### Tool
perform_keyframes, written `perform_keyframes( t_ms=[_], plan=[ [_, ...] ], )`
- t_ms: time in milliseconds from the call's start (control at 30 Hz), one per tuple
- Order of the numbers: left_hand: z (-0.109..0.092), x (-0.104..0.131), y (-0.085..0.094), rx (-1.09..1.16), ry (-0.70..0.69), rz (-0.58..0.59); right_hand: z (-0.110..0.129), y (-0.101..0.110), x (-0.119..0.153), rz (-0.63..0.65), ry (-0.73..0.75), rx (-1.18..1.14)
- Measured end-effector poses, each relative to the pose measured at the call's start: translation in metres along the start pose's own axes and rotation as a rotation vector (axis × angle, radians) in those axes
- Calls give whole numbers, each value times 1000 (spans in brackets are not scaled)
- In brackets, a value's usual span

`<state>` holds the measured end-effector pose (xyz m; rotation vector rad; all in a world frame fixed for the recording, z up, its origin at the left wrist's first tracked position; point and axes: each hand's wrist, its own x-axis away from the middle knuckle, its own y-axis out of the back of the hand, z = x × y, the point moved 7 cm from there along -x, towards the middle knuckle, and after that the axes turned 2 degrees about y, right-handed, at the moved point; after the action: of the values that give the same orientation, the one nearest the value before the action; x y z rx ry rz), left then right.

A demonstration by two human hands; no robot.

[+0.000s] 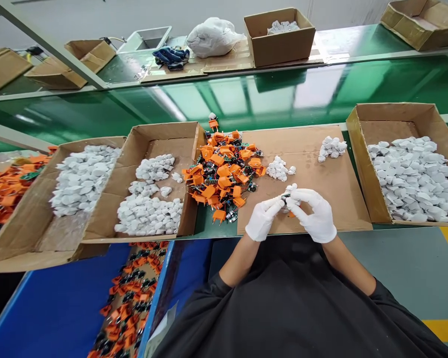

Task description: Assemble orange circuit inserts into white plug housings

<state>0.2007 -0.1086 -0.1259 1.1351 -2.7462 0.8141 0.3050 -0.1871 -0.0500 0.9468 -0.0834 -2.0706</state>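
Note:
My left hand (263,216), in a white glove, pinches a small part with dark, white and orange bits (285,197) over the cardboard sheet (339,199). From the other side my right hand (315,214), gloved too, has its thumb and fingers closed on the same part; its details are mostly hidden by the fingers. Just beyond the hands is a small heap of white lumps (278,169). A pile of orange parts with circuit boards (224,171) lies left of the hands. Another small cluster of white lumps (331,148) rests at the sheet's back right.
Cardboard boxes holding white pieces stand at the right (366,174) and left (192,214), with another farther left (59,243). Behind runs a shiny green surface (216,104). A shelf carries a white bag (212,37) and a box (283,49). More orange parts (127,303) lie below left.

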Motion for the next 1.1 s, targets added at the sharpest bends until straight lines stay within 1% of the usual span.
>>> perform_keyframes(
  t_ms=[100,167,267,333,433,533,600,700,767,867,967,1033,1100],
  plan=[
    [6,0,2,170,62,5,0,-1,2,17,-3,-23],
    [8,-1,2,256,83,2,2,-1,4,9,38,-30],
    [10,-2,2,314,108,-8,5,-3,4,20,128,6],
    [9,-1,1,328,121,-14,5,-5,4,50,150,19],
    [8,0,1,334,132,-29,0,-5,4,62,83,-85],
    [7,1,1,321,126,-41,-9,-8,6,75,-70,-228],
    [8,1,1,297,115,-26,-14,-13,8,77,-176,-278],
    [13,0,2,246,105,-6,-18,-19,9,79,-267,-308],
    [16,-1,5,202,92,-20,-17,-22,9,84,-272,-294],
    [16,-2,9,161,55,-57,-18,-20,8,84,-267,-247],
    [14,-1,10,203,58,-65,-22,-20,10,171,-271,-317],
    [13,0,10,262,73,-74,-24,-17,10,218,-234,-346],
    [12,2,11,298,78,-88,-22,-10,9,205,-162,-280]
  ],
)
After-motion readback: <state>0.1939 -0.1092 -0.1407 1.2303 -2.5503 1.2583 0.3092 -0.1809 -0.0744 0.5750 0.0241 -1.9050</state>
